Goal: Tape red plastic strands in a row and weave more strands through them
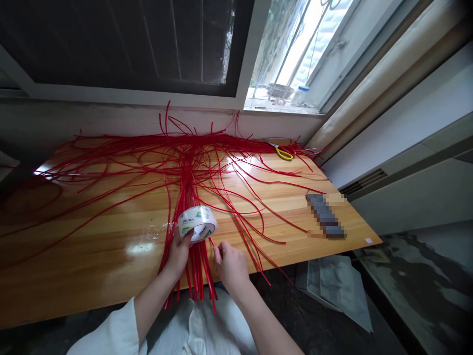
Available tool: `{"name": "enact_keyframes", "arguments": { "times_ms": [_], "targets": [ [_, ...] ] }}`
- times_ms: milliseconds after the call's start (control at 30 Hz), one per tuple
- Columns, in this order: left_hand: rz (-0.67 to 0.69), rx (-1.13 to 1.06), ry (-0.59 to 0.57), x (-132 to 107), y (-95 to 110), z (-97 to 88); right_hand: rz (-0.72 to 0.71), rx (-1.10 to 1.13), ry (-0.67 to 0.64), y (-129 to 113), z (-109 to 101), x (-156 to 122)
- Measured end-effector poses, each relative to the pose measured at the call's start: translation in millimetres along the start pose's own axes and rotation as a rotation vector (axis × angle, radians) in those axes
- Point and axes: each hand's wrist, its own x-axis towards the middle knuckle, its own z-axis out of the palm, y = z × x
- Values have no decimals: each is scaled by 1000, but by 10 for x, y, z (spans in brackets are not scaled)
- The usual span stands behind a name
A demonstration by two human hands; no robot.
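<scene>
My left hand (180,251) grips a roll of clear packing tape (197,223) with a printed core, thumb on its lower rim. The roll is above a bundle of thin red strands (199,268) that runs toward me and hangs over the table's front edge. Just right of the bundle, my right hand (231,266) is closed with its fingertips pinched. Whether tape or a strand end is between those fingers, I cannot make out. Many more red strands (148,143) spread in a heap along the wall side of the table.
Yellow-handled scissors (284,154) rest among strands at the back right of the wooden table (92,266). A blurred-out dark rectangular object (325,214) lies near the right edge. Below the table stands a pale box (332,283). A window (291,54) is behind.
</scene>
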Motion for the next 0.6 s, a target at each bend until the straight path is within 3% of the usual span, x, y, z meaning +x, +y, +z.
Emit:
{"name": "enact_keyframes", "arguments": {
  "times_ms": [300,600],
  "targets": [
    [-84,11,-3,-60,149,58,-71,298,-213,77,-5,17],
    [-54,48,-6,-50,126,41,-46,239,-127,59,16,-55]
  ]
}}
